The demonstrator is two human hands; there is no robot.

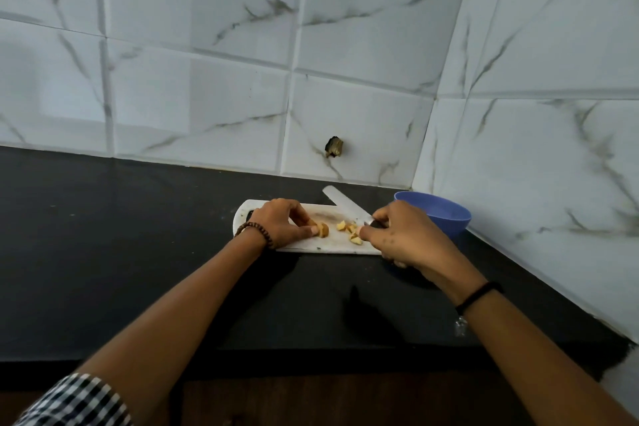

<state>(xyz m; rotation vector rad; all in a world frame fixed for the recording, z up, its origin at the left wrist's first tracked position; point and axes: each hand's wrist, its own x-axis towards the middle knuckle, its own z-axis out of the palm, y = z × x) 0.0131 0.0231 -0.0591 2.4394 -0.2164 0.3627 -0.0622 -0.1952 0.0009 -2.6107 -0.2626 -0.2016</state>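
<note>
We wear a brown round-bead bracelet (pixel 257 233) at the wrist of our left hand (pixel 280 223), mid-frame. By our right hand (pixel 404 239), a thin black cord band (pixel 479 294) carries a small silvery charm (pixel 461 323). A black-and-white checked fabric sleeve (pixel 76 401) shows at lower left.

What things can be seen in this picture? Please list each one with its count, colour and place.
cutting board: one, white, on the countertop.
knife: one, pale blade, dark handle, over the board's right end.
food chunk: one, brown-skinned, on the board.
cut pieces: several, yellowish, on the board between the hands.
bowl: one, blue, right of the board, near the wall corner.
countertop: one, black, along the wall.
wall tiles: many, white marbled, behind and at right; one has a dark hole.
left hand: one, brown beaded bracelet, pinches the food chunk.
right hand: one, black wristband, grips the knife.
</note>
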